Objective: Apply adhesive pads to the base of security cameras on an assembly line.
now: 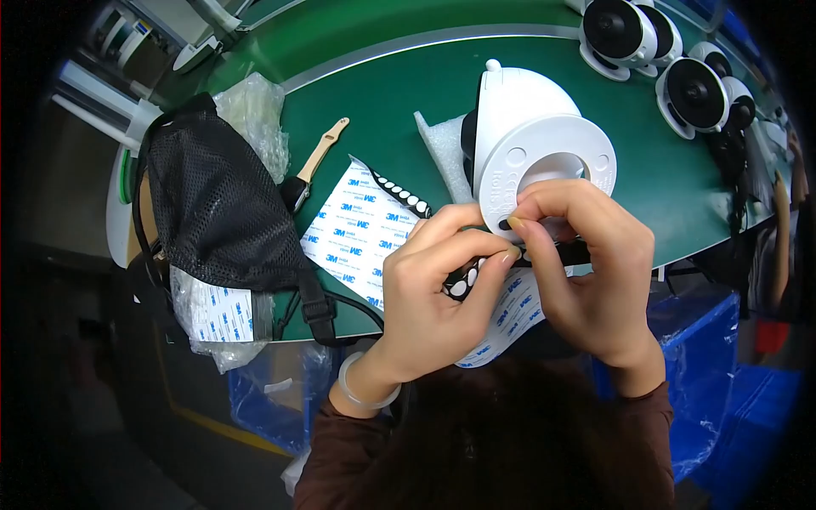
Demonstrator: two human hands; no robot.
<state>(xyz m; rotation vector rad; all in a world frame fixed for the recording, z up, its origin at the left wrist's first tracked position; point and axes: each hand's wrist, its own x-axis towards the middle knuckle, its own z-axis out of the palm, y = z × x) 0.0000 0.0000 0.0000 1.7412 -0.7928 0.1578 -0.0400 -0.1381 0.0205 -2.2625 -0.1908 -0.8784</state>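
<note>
A white security camera (525, 98) lies on a foam piece (448, 153), its round ring base (600, 138) tilted toward me. Shallow round recesses show on the ring. My right hand (599, 272) is closed in a pinch at the ring's near edge, thumb and forefinger on a small black round pad (504, 224). Just below the ring, my left hand (442, 297) pinches a sheet of adhesive pads (508, 323) with blue-printed white backing and a black, white-dotted part. Part of this sheet is hidden behind my fingers. Another such sheet (344, 234) lies left of my left hand.
A black mesh bag (225, 195) with straps and clear plastic wrapping (255, 115) lie at the left. Near them is a wooden-handled brush (323, 153). Several white cameras (619, 34) stand at the back right. Blue bins (697, 374) sit below the green table (374, 93).
</note>
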